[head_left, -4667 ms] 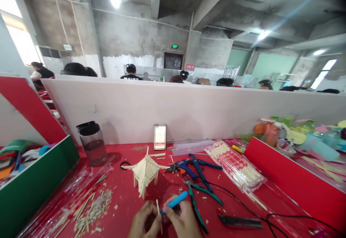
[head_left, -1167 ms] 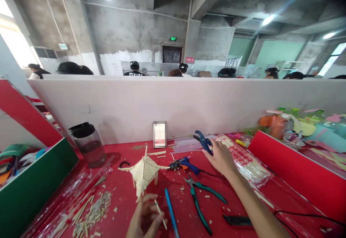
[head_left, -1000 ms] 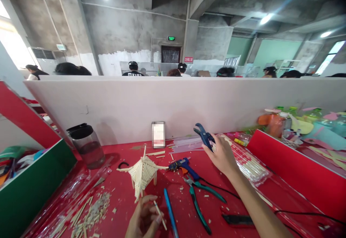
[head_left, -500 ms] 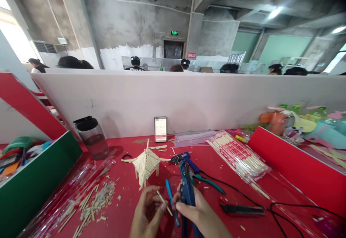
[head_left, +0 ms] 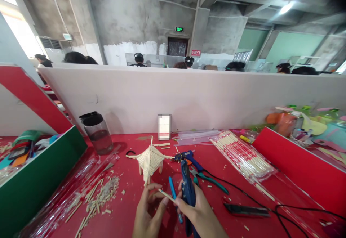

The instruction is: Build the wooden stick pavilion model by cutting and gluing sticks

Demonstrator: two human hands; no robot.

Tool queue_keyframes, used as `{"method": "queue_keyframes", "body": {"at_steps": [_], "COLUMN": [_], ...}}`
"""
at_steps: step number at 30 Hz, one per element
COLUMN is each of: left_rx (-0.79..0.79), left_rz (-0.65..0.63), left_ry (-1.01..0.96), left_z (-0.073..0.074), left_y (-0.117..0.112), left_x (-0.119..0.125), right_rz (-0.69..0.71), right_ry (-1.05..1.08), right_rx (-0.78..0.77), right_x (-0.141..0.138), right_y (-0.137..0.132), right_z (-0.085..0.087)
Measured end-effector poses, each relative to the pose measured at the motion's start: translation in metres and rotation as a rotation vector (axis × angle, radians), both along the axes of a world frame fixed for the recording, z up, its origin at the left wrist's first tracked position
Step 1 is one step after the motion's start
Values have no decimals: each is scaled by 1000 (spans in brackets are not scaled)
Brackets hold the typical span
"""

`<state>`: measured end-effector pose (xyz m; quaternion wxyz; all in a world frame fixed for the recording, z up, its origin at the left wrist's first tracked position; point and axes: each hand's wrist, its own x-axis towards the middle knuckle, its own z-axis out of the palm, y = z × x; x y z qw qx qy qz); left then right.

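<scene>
A thin wooden stick (head_left: pixel 168 196) slants between my two hands. My left hand (head_left: pixel 150 209) is closed on it with curled fingers, and its lower right end meets my right thumb and fingertips. My right hand (head_left: pixel 198 209) is wrapped around a blue hand cutter (head_left: pixel 188 187), held nearly upright with its head pointing away from me. Between the hands a blue pen (head_left: pixel 172 187) lies on the red table, partly covered by my right fingers. Just beyond my left hand stands a small stick-built pavilion (head_left: pixel 150 160) with a pointed, ribbed roof and short legs.
A blue glue gun (head_left: pixel 193 158), green-handled pliers (head_left: pixel 213 183) and a black utility knife (head_left: pixel 247 210) lie to the right, near a pack of sticks (head_left: pixel 243 155). Stick offcuts (head_left: pixel 101 198) litter the left. A water bottle (head_left: pixel 98 133) and a phone (head_left: pixel 164 127) stand by the partition (head_left: pixel 135 97).
The stick has turned flatter and its right end now touches my right fingers. My hands have come closer together. The whole view has shifted slightly.
</scene>
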<state>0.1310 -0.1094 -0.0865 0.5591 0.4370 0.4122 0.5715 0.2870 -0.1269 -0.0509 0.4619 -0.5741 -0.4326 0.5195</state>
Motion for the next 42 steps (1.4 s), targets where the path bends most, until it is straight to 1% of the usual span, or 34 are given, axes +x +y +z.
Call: {"method": "queue_keyframes", "body": {"at_steps": [3,7,9,13,16,19,21,23,25,28,30,36,42], "left_rx": [25,66,73,127,195,202,192,189,181,154,144,148,157], "left_rz": [10,-103,-135,-116,-111,-88,-51,5,59,106,105,52,-8], "left_ry": [66,194,235,354,451,488,489,469,440,403,387,384,398], "left_z": [2,3,2,3,8,13,14,14,13,10,8,3,8], "left_y": [1,5,7,11,13,14,14,13,14,15,16,13,12], "left_x": [-5,-16,-20,-25,-26,-24,-23,-22,-22,-20,-18,-11,-10], "right_rz": [-74,-106,-109,-138,-162,-167,-112,-8,108,267,338,407,359], "right_ry": [-36,-18,0,40,83,117,189,282,315,236,173,100,-55], "right_rx": [43,67,72,65,58,30,-34,-115,-190,-296,-336,-277,-283], "right_x": [7,18,20,18,16,18,23,30,37,47,49,34,15], "right_y": [2,4,3,4,7,6,3,-2,-9,-17,-21,-25,-26], "right_z": [2,3,2,1,2,5,7,9,10,10,11,16,28]}}
